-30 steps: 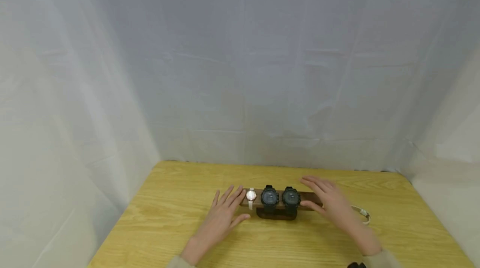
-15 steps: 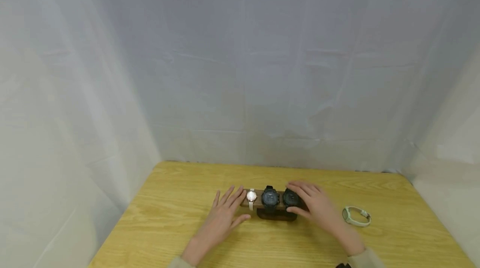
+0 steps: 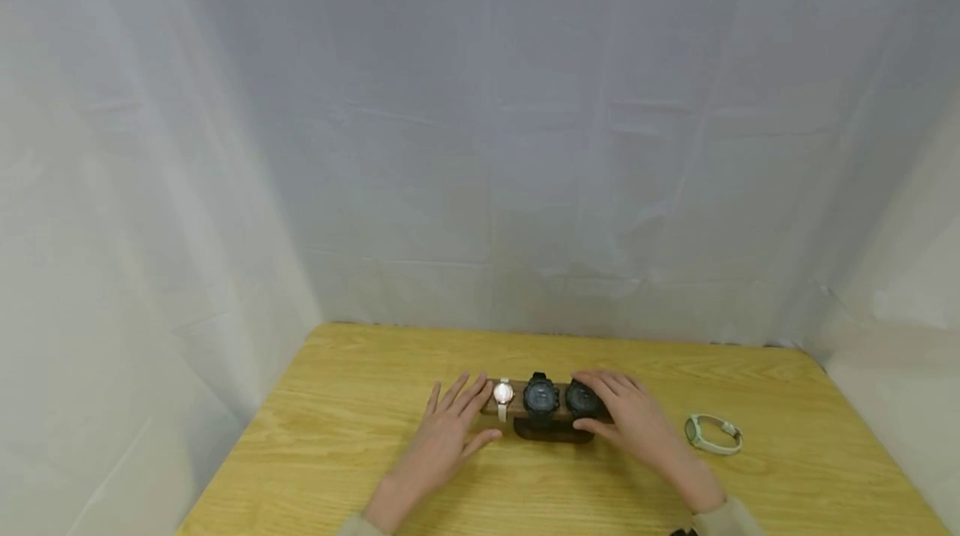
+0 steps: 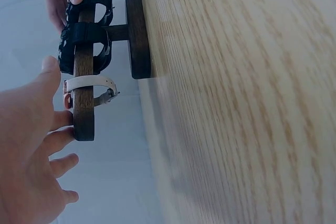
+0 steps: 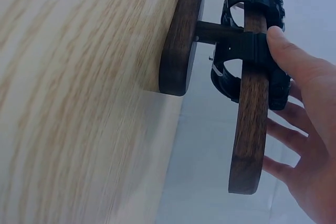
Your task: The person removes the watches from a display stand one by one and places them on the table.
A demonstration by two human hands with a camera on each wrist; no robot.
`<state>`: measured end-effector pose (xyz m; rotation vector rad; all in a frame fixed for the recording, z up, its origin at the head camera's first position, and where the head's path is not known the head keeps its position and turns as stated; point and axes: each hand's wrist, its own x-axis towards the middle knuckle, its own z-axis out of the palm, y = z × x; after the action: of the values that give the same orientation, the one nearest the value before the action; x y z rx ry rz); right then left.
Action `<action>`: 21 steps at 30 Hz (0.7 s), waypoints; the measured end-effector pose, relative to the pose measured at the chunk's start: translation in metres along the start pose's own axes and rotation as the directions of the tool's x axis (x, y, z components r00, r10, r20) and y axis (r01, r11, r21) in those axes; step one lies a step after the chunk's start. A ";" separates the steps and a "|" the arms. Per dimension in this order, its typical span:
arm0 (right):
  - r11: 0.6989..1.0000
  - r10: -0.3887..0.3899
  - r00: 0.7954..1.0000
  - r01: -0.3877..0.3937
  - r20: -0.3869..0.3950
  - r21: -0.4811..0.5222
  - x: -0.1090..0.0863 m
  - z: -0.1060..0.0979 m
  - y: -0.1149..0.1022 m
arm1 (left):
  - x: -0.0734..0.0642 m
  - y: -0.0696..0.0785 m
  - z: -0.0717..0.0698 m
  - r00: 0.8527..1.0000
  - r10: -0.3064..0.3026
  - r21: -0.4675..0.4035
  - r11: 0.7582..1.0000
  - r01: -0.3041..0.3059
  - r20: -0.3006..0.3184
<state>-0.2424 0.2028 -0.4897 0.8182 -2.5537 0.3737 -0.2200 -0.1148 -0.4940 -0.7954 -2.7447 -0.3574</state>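
A dark wooden watch stand [image 5: 248, 150] has a bar on a post above a flat base. Three watches are strapped round the bar: a small white-strapped one [image 3: 503, 393] at left, a black digital watch [image 3: 540, 395] in the middle, and another black watch [image 3: 582, 400] to its right. My right hand [image 3: 637, 421] grips that right-hand black watch, thumb on the near side and fingers over the far side. Spread almost straight, the fingers of my left hand [image 3: 448, 429] touch the bar's left end beside the white-strapped watch, with the thumb held apart.
A pale green watch [image 3: 714, 448] with its strap closed in a loop lies on the wooden table [image 3: 337, 436], to the right of my right hand. White cloth [image 3: 480, 144] hangs behind the table and along both sides.
My right hand has moved left from the bar's right end onto the right-hand black watch. The pale green watch has come fully into sight. My left hand has stayed in place.
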 end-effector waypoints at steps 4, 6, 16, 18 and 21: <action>1.000 0.014 1.000 -0.014 0.011 0.003 0.000 0.000 0.000 | 0.000 0.000 0.001 1.000 0.001 -0.005 1.000 -0.001 -0.008; 1.000 0.023 1.000 -0.024 0.016 0.012 0.000 0.000 -0.001 | 0.000 0.000 0.001 1.000 0.003 -0.004 1.000 -0.003 -0.011; 0.995 0.076 0.996 -0.079 0.041 0.061 0.001 0.000 -0.002 | 0.000 0.001 -0.001 1.000 -0.002 -0.013 1.000 0.002 -0.009; 0.994 0.079 0.996 -0.082 0.041 0.066 0.000 0.000 -0.001 | 0.000 0.001 -0.001 1.000 -0.002 -0.017 1.000 0.002 -0.013; 0.994 0.081 0.996 -0.083 0.039 0.073 0.000 0.000 0.001 | -0.001 0.001 -0.002 1.000 -0.001 -0.008 1.000 0.000 -0.018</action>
<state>-0.2429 0.2034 -0.4900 0.7545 -2.6268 0.4871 -0.2186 -0.1152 -0.4926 -0.7899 -2.7287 -0.3745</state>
